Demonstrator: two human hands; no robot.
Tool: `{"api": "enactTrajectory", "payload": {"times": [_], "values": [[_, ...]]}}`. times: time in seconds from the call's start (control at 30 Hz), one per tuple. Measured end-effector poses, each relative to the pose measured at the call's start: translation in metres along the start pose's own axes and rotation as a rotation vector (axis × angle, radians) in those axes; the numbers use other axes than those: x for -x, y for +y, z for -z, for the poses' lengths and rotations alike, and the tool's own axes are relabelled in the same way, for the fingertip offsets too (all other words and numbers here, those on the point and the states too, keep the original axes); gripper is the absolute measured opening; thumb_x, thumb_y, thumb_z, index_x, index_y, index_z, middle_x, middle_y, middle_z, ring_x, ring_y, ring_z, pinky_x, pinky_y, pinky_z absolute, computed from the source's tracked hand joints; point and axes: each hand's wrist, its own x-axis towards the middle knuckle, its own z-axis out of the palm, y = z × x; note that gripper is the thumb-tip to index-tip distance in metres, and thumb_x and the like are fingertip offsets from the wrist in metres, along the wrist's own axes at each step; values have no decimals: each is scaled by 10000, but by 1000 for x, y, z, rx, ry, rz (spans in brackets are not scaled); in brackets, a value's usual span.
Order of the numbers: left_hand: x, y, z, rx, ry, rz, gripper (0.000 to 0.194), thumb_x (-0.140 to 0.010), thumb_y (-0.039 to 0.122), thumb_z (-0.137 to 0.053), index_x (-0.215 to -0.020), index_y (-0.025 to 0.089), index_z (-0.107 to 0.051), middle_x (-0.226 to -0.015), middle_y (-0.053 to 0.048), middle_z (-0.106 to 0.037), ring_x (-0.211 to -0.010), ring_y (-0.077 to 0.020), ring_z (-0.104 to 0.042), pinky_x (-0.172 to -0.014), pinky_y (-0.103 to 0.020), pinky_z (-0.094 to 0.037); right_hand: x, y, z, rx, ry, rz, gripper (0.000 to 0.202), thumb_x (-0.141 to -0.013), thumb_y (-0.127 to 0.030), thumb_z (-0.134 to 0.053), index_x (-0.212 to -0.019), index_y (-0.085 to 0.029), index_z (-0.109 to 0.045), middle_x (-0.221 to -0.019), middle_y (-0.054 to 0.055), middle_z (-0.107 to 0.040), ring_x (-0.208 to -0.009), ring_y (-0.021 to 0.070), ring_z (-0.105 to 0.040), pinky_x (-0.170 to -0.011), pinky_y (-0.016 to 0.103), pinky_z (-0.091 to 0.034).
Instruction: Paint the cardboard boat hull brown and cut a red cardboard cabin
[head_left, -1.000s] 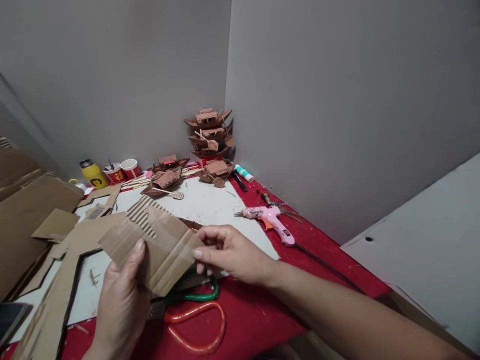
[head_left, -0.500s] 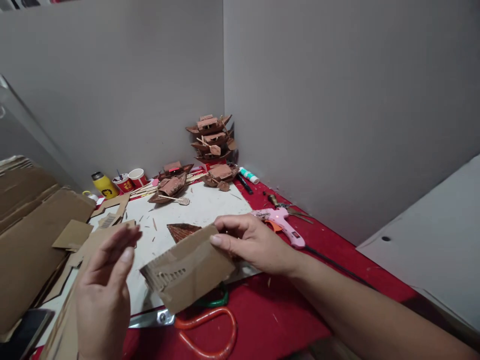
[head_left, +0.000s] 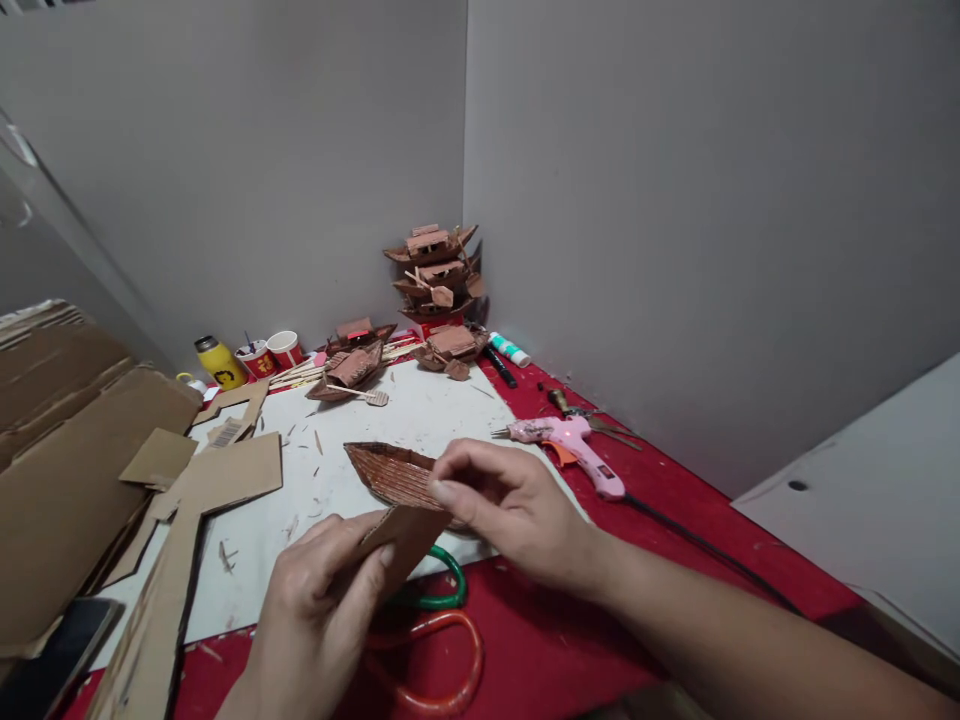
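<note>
My left hand (head_left: 322, 590) is closed on a small rectangular piece of brown cardboard (head_left: 412, 540), thumb on the near face, and the piece is tilted nearly edge-on. Beside the cardboard's far corner, my right hand (head_left: 517, 505) has thumb and fingertips drawn together; what they pinch, if anything, I cannot make out. Behind both hands a brown model boat hull (head_left: 397, 473) lies open side up on a white board (head_left: 300, 520), partly covered by the right hand. Under the cardboard are scissors with red and green handles (head_left: 457, 650), their blades hidden.
A pink glue gun (head_left: 577, 440) with a black cord lies on the red cloth (head_left: 675, 510) at the right. Finished model boats (head_left: 435, 270) are stacked in the corner. Cardboard sheets (head_left: 97, 480) lean at the left, above a dark phone-like slab (head_left: 60, 650). Cups (head_left: 285, 350) stand behind.
The cardboard has passed from my right hand's grip into my left hand and been turned from flat-facing to nearly edge-on. My left hand moved right and closed. The view shifted slightly.
</note>
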Motion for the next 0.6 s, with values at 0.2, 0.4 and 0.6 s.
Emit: {"api": "enactTrajectory", "payload": {"times": [0.2,0.4,0.6], "values": [[5,5,2,-127,24,-166,445,-886,87,-541,-1305,237,-540,-854,-49,-681,-731,-150,-618,-619,-233,-512,11,-6,-8,-331,-287,-274,417,-865,-530,-571,-712,-143,-590,-572,-3,-580,-437,59,-448,-430,180,-359],[12,6,-7,-428,83,-218,446,-913,138,-499,-1352,220,-491,-987,-68,-713,-817,-198,-599,-678,-290,-503,12,-8,-8,-493,-265,-356,448,-818,-581,-602,-769,-136,-594,-597,1,-616,-409,49,-480,-388,149,-368],[8,9,-9,-592,70,-274,512,-891,91,-484,-1389,204,-454,-1102,-61,-710,-889,-237,-597,-745,-334,-495,9,-12,-6,-520,-244,-367,365,-816,-494,-619,-750,-136,-596,-599,-6,-629,-399,43,-488,-389,144,-388]]}}
